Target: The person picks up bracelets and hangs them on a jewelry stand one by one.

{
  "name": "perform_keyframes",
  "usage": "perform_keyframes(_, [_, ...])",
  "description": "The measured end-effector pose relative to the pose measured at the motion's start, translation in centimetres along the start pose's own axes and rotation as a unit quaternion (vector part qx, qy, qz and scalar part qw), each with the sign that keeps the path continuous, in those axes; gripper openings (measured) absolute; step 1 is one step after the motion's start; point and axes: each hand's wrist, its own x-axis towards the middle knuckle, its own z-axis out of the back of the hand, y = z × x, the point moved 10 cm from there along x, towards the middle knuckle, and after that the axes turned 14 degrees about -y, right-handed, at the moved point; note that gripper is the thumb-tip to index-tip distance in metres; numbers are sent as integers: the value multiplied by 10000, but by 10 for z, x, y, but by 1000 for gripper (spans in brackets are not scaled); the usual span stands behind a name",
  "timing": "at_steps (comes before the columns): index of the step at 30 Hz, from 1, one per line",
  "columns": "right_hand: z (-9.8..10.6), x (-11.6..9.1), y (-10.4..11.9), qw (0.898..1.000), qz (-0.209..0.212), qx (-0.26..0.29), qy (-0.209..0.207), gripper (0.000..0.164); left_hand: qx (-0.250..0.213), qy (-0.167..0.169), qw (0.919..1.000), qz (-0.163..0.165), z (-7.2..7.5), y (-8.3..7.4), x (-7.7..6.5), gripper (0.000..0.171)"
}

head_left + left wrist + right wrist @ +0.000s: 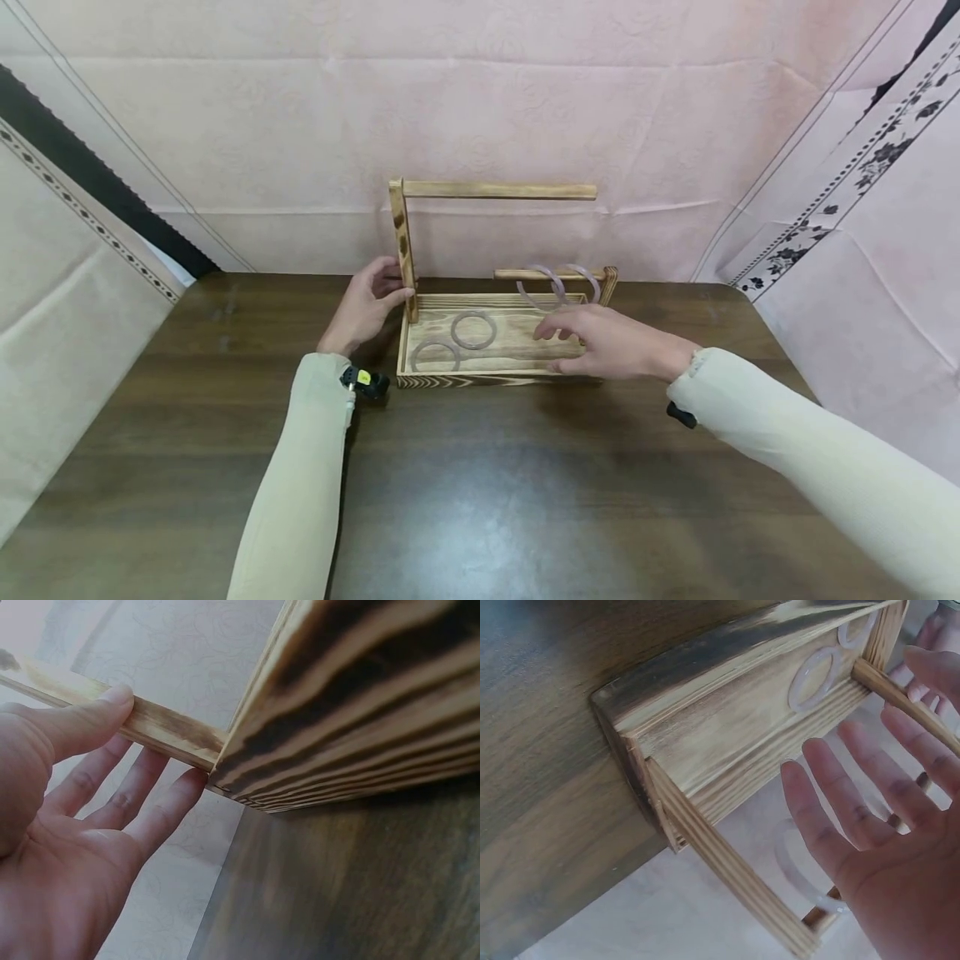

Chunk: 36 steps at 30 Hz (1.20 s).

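Note:
A wooden jewelry stand has a shallow tray [480,381], a tall left post [403,242] with an upper bar [498,191], and a shorter right post [609,286] with a lower bar [513,274]. My left hand [370,302] grips the left post low down, thumb on one side and fingers behind, as the left wrist view shows. Two pale translucent bangles lie in the tray, one bangle [494,330] near the middle and another bangle [413,357] at the front left. Two more hang on the lower bar. Over the tray's right part, my right hand [611,340] holds nothing, fingers spread and slightly bent.
The stand rests on a dark brown wooden table [480,483], near its back edge. A pale patterned cloth [480,108] hangs behind it, with more cloth at both sides. The upper bar stands above the tray.

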Motion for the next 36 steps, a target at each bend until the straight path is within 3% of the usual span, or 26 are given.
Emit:
perform_keyframes(8, [-6,9,9,9994,333,-41,58,35,1,-43,10000,51,-1,1,2,38])
perform_keyframes(36, [-18,33,18,9975,549,-313,320,41,83,-89,9999,42,0,4,4,36])
